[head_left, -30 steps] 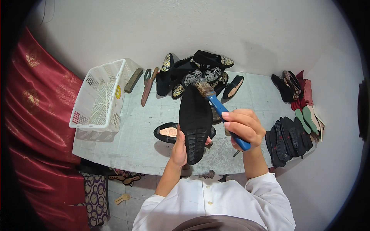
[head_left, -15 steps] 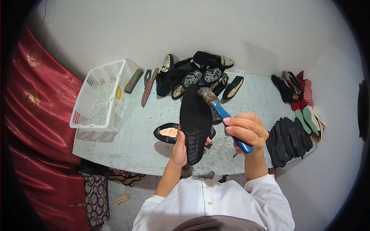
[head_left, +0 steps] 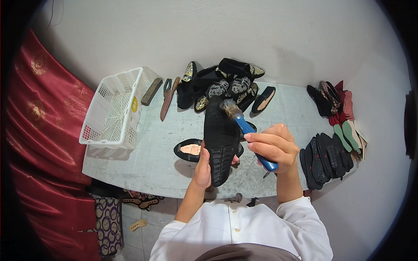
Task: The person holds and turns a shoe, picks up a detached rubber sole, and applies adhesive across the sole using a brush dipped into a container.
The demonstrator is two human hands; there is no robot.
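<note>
My left hand [head_left: 202, 168] is closed round the lower end of a black shoe sole [head_left: 220, 135], held upright over the table with its ridged part nearest me. A blue-handled paintbrush [head_left: 245, 125] is gripped in my right hand [head_left: 274, 148]. Its bristles lie against the sole's upper right edge, near the far end. Behind the sole, partly hidden by it, a black shoe bottom with a pale inset [head_left: 190, 149] lies on the table. Beyond the brush sit several black shoes with glittery or patterned toes [head_left: 239, 85] in a heap.
A white plastic basket [head_left: 130, 124] stands at the left, beside a dark block [head_left: 151, 92] and scissors with a brownish sheath [head_left: 167, 102]. Another shoe bottom [head_left: 264, 99] rests right of the heap. At the right lie stacked black soles [head_left: 322, 158], green insoles [head_left: 348, 132] and fabric uppers [head_left: 328, 98].
The brush and my right hand have shifted left and slightly, so the bristles sit further onto the sole's edge. My left hand and the sole have hardly moved.
</note>
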